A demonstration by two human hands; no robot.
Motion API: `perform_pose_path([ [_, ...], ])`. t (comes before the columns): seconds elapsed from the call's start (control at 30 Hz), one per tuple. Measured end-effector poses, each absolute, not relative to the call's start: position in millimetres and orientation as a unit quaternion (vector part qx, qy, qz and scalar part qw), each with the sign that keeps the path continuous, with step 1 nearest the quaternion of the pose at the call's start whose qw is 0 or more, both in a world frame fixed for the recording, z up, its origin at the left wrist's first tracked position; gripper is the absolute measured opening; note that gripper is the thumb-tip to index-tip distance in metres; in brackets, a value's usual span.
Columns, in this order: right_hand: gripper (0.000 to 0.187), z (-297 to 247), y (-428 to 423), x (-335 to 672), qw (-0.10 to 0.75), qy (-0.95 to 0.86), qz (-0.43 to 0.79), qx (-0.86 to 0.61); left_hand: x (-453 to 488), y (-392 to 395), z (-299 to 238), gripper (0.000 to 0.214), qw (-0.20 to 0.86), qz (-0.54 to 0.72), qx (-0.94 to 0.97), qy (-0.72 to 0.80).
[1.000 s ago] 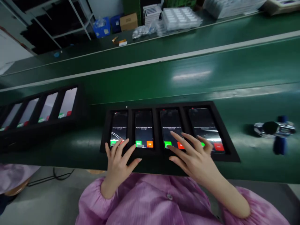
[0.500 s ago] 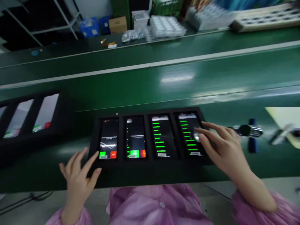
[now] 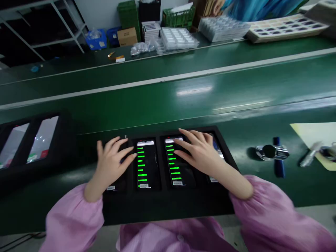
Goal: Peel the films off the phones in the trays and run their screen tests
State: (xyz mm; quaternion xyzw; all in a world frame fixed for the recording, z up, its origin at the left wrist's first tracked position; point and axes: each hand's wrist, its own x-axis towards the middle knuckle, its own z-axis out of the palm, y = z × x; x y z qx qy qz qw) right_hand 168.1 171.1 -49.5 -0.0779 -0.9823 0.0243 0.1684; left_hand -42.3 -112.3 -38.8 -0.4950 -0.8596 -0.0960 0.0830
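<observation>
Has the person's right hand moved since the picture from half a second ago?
Yes: measured against the black tray, the right hand has shifted to the person's left, from the fourth phone to over the third phone.

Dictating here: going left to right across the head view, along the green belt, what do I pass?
Black tray of phones → left hand → phone showing green text → right hand → metal fixture with blue strap → pale yellow sheet

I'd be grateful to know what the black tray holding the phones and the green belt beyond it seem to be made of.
The black tray looks like matte foam or moulded plastic, hard to say which; it shows almost no shine. The green belt looks like smooth, glossy PVC or rubber, since light reflects off it in a streak.
</observation>
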Motion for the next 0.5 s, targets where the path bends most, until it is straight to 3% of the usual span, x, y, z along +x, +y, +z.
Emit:
perform_pose_path([
  [0.17,0.037,-52.6,157.1,157.1,0.166,-0.984,0.045,-0.041,-23.8,-84.4,-47.9,0.038,0.030,-0.087,-0.528,-0.844],
  [0.27,0.036,-48.4,171.0,195.6,0.191,-0.979,0.047,-0.060,-25.6,-133.4,-52.2,0.036,0.035,-0.125,-0.533,-0.836],
  [0.37,0.031,-48.8,192.1,229.8,0.239,-0.960,-0.001,-0.146,-43.0,-187.8,-56.6,0.047,0.054,-0.170,-0.423,-0.888],
  [0.5,0.034,-61.2,209.8,238.6,0.228,-0.960,-0.042,-0.156,-61.6,-209.2,-62.0,0.058,0.048,-0.209,-0.327,-0.920],
])
